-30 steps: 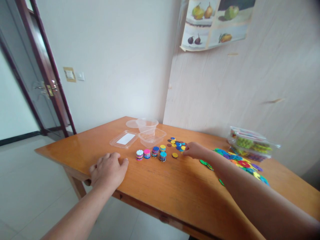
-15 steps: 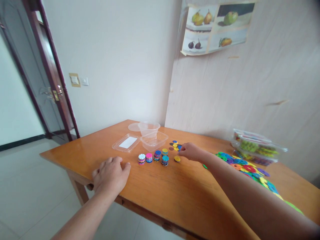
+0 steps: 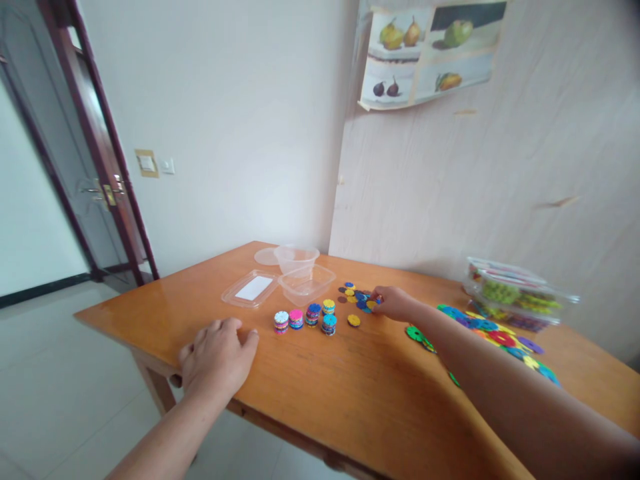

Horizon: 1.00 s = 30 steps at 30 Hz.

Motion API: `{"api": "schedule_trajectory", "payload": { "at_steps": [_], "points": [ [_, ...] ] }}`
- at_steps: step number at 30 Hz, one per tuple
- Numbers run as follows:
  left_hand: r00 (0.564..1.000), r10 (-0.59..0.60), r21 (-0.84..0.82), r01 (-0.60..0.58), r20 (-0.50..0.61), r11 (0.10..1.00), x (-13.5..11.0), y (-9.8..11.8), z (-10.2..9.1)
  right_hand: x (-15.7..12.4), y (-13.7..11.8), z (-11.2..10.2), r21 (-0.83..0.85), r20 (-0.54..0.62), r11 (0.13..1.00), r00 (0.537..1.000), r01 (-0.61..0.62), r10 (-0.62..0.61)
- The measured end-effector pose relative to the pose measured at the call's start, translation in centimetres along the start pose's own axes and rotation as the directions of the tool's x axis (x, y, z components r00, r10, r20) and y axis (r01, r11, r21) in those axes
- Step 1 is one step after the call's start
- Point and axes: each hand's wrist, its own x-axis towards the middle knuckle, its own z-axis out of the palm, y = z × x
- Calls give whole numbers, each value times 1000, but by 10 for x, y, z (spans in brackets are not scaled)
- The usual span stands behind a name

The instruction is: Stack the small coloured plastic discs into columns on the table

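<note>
My left hand (image 3: pixel 217 357) rests on the table near its front edge, thumb apart from the fingers and nothing in it. To its right stand several short stacks of small notched plastic discs, topped by a white disc (image 3: pixel 281 317), a pink disc (image 3: pixel 296 314), a dark blue disc (image 3: pixel 313 309), a yellow-topped stack (image 3: pixel 329 305) and a light blue disc (image 3: pixel 329 321). A low yellow stack (image 3: pixel 353 321) sits apart on the right. My right hand (image 3: pixel 395 303) pinches at a yellow disc (image 3: pixel 371 305) by the edge of a loose disc pile (image 3: pixel 361 297).
Behind the stacks are a clear tub (image 3: pixel 306 285), a round clear bowl (image 3: pixel 296 257) and a clear lid with white label (image 3: pixel 253 289). Larger coloured discs (image 3: pixel 500 338) spread under my right forearm. Lidded clear boxes (image 3: pixel 520 297) stand at the back right, near the wall.
My right hand has shifted right across the loose pile, and more blue and yellow discs show there. The left hand stays on the table. The view has turned slightly.
</note>
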Motion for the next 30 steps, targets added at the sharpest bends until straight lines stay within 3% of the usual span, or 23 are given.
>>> {"api": "schedule_trajectory", "payload": {
  "at_steps": [10,17,30],
  "points": [
    [1000,-5,3,5,7,1000,0,0,0,-8,-10,-5,-11,-13,997,997,76,-76],
    [1000,3,-1,-3,1,1000,1,0,2,-17,-32,-2,164,85,944,949,286,-302],
    [1000,4,1,-4,-10,1000,0,-1,2,-21,-39,-4,122,197,954,935,274,-294]
  ]
}}
